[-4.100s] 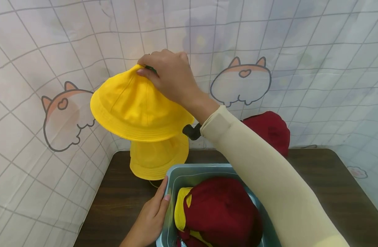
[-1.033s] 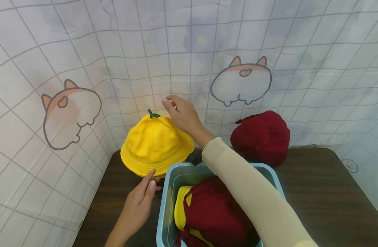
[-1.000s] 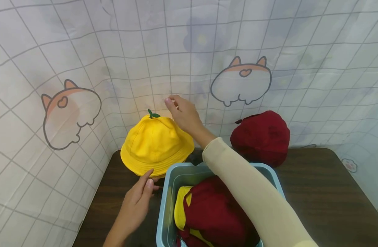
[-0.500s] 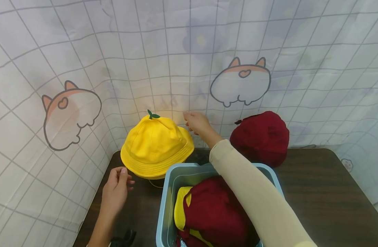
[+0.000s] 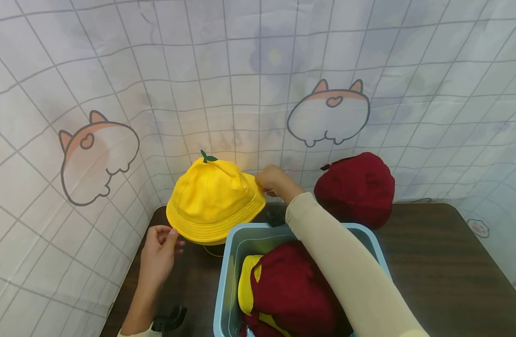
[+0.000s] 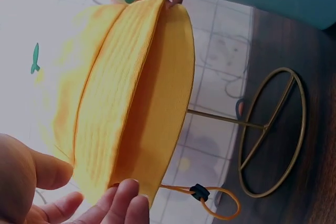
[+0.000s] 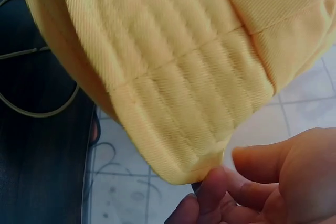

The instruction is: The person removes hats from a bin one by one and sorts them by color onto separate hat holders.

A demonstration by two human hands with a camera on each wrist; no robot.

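A yellow bucket hat (image 5: pixel 211 201) with a green sprout on top covers another yellow hat on a wire hat stand (image 6: pixel 270 129); the lower hat's brim (image 6: pixel 176 72) shows beneath in the left wrist view. My left hand (image 5: pixel 157 255) is at the near left of the brim, thumb apart from the fingers, fingertips touching the edge. On the other side, my right hand (image 5: pixel 279 181) pinches the brim's edge, drawing its corner downward in the right wrist view. An orange cord with a black toggle (image 6: pixel 199 192) hangs below.
In front stands a light blue bin (image 5: pixel 221 285) holding dark red and yellow hats (image 5: pixel 287 290). A dark red hat (image 5: pixel 356 189) sits at the back right of the dark wooden table (image 5: pixel 447 267). A checked curtain (image 5: pixel 258 56) hangs close behind.
Earlier the right hand lowered the upper yellow hat onto the other and let go. It has since come down to the brim's right side. The left hand left the bin for the brim's left side.
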